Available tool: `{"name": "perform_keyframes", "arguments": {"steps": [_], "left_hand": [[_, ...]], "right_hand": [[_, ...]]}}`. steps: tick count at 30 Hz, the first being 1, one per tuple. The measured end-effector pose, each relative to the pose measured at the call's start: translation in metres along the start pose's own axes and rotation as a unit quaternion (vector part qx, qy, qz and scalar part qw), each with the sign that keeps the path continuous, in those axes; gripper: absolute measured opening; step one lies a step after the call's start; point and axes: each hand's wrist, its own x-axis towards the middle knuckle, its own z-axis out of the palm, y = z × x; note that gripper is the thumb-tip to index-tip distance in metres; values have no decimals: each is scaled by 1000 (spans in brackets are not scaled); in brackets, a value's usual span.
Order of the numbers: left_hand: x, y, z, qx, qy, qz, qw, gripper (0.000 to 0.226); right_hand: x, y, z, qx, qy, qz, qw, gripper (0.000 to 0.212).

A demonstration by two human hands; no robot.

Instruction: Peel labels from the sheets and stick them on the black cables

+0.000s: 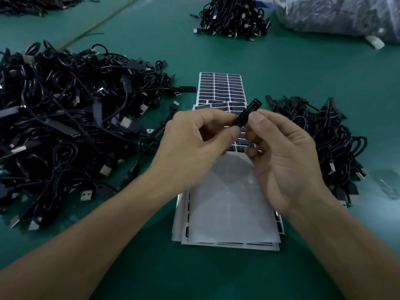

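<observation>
Left hand [194, 146] and right hand [285, 156], nearest the viewer, are each pinching a small black oblong cable plug [255, 105] above white label sheets [229, 213] on the green worktop [303, 72]. Both grips are clamped, and uneven thumb pressure may be skewing or creasing its label [245, 115].

Cable heaps [71, 118] flanking label sheets [223, 89] (green gaps between)

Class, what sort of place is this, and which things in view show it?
Likely a factory assembly bench: heaps of identical black cables on a green table, stacked label sheets, and a left hand and right hand pinching one cable end.
</observation>
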Motion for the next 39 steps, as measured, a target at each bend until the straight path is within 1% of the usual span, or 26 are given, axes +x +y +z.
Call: {"name": "perform_keyframes", "arguments": {"steps": [3, 8, 11, 14, 16, 18, 20, 24, 29, 32, 34, 37, 39], "left_hand": [[-1, 0, -1, -50, -24, -33, 998, 24], [-2, 3, -1, -117, -57, -71, 989, 29], [-1, 4, -1, -149, -63, -92, 983, 27], [-1, 3, -1, -156, -48, -100, 982, 22], [-1, 3, -1, -154, -40, -96, 983, 22], [-2, 3, 0, -160, -38, -94, 982, 25], [-2, 3, -1, -172, -44, -96, 979, 25], [-2, 4, -3, -169, -60, -96, 979, 33], [-3, 5, -2, -182, -53, -105, 976, 29], [-3, 5, -1, -185, -48, -109, 975, 31], [-2, 4, -1, -181, -45, -111, 976, 35], [-2, 1, -1, -169, -40, -120, 977, 49], [-2, 1, -2, -167, -36, -124, 977, 53]], "right_hand": [[1, 2, -1, -9, 5, -7, 1000, 7], [3, 4, -1, -21, -5, -8, 1000, 11], [3, 5, -2, -27, -3, -12, 1000, 10], [2, 7, -2, -58, -9, -30, 998, 4], [2, 7, -3, -80, -13, -39, 996, 14], [2, 8, -3, -90, -14, -40, 995, 19], [2, 8, -3, -90, -11, -39, 995, 19], [3, 7, -4, -80, -7, -39, 996, 14], [3, 8, -4, -72, -10, -46, 996, 15], [3, 7, -5, -66, -15, -46, 997, 15], [3, 7, -5, -64, -19, -46, 997, 16], [3, 8, -5, -73, -17, -52, 996, 18], [3, 9, -4, -79, -13, -57, 995, 19]]}}
